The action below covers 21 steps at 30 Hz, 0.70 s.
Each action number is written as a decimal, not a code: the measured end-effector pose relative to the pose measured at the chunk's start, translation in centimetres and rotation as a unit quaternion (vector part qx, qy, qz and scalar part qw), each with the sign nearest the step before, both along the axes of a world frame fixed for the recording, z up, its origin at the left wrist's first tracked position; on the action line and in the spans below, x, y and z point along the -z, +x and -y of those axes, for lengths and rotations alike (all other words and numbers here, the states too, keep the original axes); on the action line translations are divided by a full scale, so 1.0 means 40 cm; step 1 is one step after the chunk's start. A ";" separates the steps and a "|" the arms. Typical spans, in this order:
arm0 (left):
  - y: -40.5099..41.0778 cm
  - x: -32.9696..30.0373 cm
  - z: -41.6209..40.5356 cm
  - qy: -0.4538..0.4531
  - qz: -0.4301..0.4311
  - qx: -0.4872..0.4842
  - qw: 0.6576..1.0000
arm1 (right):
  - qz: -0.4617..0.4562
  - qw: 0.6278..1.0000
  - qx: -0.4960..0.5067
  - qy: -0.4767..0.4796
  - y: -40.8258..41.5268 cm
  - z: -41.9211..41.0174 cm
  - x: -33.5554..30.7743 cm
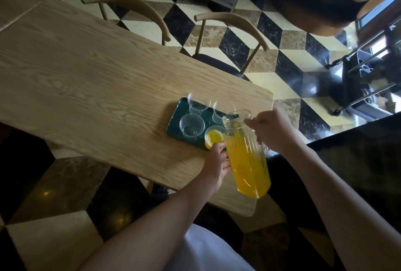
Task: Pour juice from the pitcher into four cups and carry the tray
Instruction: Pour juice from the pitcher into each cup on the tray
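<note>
Both hands work at the frame's centre: the right hand (271, 132) grips the tilted pitcher (245, 151), the left hand (217, 162) holds the filling cup (213, 137) on the tray (173, 123) near the table (86, 75) edge.

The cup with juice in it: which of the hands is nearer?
Left. The left hand touches the filled cup at its near side; the right hand is off to its right, gripping the pitcher.

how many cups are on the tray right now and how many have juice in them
4 cups, 1 with juice. The juice cup sits at the tray's near edge by the left hand. Empty: near-left cup, far-left cup, far-right cup, partly behind the pitcher.
</note>
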<state>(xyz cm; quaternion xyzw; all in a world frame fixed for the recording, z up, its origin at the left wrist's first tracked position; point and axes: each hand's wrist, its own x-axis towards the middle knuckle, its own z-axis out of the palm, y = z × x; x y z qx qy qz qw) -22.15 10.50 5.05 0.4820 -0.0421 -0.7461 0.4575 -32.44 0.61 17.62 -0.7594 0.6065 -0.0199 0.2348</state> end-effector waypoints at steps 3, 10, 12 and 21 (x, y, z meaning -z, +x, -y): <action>0.020 0.011 0.012 -0.030 0.067 0.024 0.997 | 0.104 0.993 0.028 -0.052 -0.036 -0.052 0.027; 0.018 -0.006 0.038 -0.080 0.113 0.030 0.990 | 0.274 0.947 0.091 -0.142 -0.109 -0.156 0.118; 0.013 -0.007 0.050 -0.097 0.131 0.038 0.986 | 0.280 0.941 0.100 -0.160 -0.113 -0.149 0.128; -0.039 0.049 0.137 -0.044 0.100 0.081 0.991 | 0.167 0.970 0.091 -0.153 -0.127 -0.018 0.124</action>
